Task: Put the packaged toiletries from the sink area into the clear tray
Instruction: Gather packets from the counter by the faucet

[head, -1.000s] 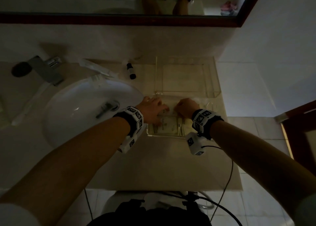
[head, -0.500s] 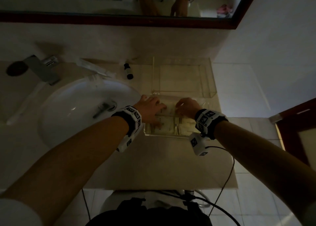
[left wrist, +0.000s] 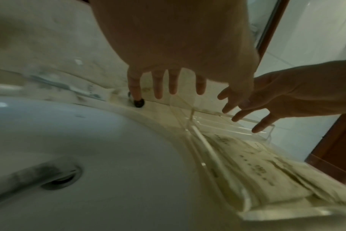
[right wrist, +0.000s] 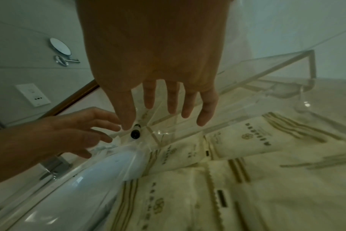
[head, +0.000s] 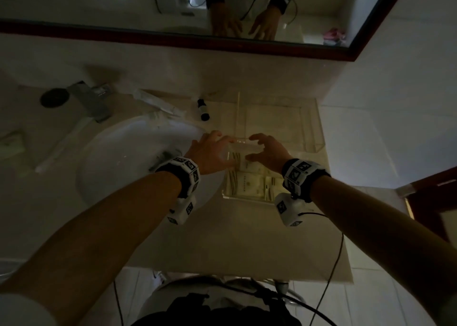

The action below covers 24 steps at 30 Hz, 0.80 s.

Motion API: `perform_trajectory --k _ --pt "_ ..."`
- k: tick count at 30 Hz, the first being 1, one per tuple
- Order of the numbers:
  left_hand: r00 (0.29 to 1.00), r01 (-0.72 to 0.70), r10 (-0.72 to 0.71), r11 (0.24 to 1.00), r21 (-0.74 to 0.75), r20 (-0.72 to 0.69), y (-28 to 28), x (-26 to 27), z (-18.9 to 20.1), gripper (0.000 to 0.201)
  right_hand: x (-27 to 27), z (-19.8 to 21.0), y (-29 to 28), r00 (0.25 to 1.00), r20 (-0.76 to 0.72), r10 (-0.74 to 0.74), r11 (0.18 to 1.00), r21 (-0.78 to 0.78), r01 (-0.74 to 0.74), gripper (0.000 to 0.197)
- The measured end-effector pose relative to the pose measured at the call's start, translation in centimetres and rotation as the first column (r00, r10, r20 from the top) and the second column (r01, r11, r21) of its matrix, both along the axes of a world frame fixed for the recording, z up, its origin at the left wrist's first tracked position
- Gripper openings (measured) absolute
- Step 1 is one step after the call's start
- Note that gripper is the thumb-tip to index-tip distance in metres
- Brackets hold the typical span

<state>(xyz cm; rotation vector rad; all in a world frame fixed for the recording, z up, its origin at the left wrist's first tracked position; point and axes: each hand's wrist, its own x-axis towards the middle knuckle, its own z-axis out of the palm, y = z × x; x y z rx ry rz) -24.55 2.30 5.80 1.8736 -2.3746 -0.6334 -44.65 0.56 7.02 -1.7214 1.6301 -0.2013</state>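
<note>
Several cream packaged toiletries lie flat in the clear tray on the counter, right of the basin. My left hand and right hand hover side by side just above the tray's far end. Both have their fingers spread and hold nothing. The right wrist view shows the packets filling the tray under my spread fingers. The left wrist view shows my left fingers straight above the counter. A long wrapped packet lies on the counter behind the basin.
A larger clear box stands behind the tray against the wall. A small dark-capped bottle stands left of it. The white basin and faucet are to the left. Another long wrapped item lies at far left.
Both hands were pressing on the packets in the tray. They have lifted off and moved toward its far end, with the fingers now spread.
</note>
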Motion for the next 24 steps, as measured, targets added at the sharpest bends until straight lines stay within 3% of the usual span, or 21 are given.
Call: perform_trajectory --k 6,16,21,24 --pt "0.992 -0.127 0.127 0.992 0.002 -0.011 1.2 5.8 -0.2 0.065 5.6 0.4 0.2 0.997 0.062 0.048 0.997 -0.064 -0.044 0.061" --pt "0.97 -0.234 0.237 0.971 0.057 -0.06 2.8 17.9 -0.3 0.07 17.6 0.2 0.4 0.99 0.069 0.126 0.992 -0.041 -0.123 0.071" --pt "0.96 -0.272 0.274 0.961 0.045 -0.057 3.2 23.6 0.0 0.071 23.0 0.3 0.2 0.983 0.018 0.183 0.982 -0.049 -0.182 0.067" --pt "0.945 -0.325 0.325 0.946 0.01 -0.045 3.7 26.8 0.0 0.066 26.4 0.0 -0.2 0.977 0.086 0.194 0.981 -0.003 -0.195 0.065"
